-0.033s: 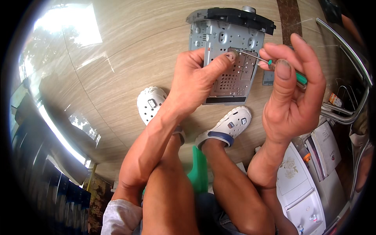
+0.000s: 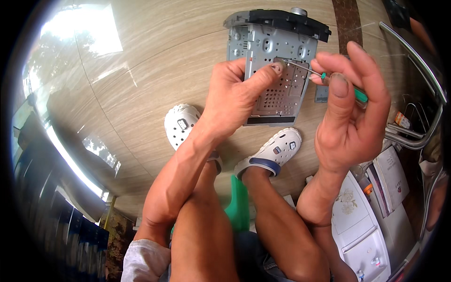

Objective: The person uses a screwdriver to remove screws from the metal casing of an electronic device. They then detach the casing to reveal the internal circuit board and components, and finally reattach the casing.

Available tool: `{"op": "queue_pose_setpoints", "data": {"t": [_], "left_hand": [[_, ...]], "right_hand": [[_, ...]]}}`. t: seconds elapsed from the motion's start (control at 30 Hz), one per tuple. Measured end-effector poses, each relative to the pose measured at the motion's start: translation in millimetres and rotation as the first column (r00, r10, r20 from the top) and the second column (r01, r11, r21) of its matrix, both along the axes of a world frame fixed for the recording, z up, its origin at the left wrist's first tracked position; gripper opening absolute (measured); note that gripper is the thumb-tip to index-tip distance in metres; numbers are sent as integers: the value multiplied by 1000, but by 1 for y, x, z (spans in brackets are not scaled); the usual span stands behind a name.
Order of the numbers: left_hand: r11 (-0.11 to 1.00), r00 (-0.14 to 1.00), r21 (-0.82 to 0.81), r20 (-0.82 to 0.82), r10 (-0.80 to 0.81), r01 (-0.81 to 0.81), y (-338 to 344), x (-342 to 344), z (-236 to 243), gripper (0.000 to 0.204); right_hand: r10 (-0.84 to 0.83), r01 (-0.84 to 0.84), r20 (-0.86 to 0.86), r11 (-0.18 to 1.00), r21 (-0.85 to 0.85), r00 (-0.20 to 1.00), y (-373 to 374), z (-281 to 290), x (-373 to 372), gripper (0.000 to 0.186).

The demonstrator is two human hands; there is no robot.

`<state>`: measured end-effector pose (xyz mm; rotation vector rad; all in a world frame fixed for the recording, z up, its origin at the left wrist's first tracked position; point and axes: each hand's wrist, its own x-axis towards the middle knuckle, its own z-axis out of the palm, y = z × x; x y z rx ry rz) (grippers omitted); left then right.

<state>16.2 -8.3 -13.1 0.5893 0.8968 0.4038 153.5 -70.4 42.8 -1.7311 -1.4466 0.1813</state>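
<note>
A car stereo (image 2: 282,44) with a perforated grey metal case lies ahead of me, its curved black front panel and silver knob at the far side. My left hand (image 2: 232,98) grips its left side, thumb pressed on the top plate and the other fingers mostly hidden. In my right hand (image 2: 350,122) is a thin screwdriver (image 2: 361,95) with a green handle, pinched between thumb and fingers. Its shaft slants left, and the tip meets the plate beside my left thumb. Whether a screw sits there is too small to tell.
A small grey slotted metal piece (image 2: 322,93) lies right of the stereo. Chrome tubing (image 2: 439,101) curves along the right. White boxes (image 2: 390,181) and a white tray (image 2: 361,235) stand at lower right. My feet in white clogs (image 2: 277,148) rest on the tiled floor (image 2: 136,89).
The fingers of my right hand have shifted very slightly on the screwdriver. My left hand and the stereo hold still.
</note>
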Motion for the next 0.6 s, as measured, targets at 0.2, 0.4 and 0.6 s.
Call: {"op": "queue_pose_setpoints", "data": {"t": [0.2, 0.4, 0.6], "left_hand": [[1000, 1000, -4, 2, -11, 11, 1, -3, 0, 24], [1000, 1000, -7, 13, 6, -6, -1, 1, 1, 23], [1000, 1000, -7, -2, -4, 4, -1, 0, 0, 22]], "right_hand": [[99, -98, 18, 994, -53, 995, -2, 4, -3, 29], [104, -103, 19, 993, -56, 994, -1, 7, 2, 28], [-338, 273, -103, 877, -396, 936, 29, 32, -32, 32]]}}
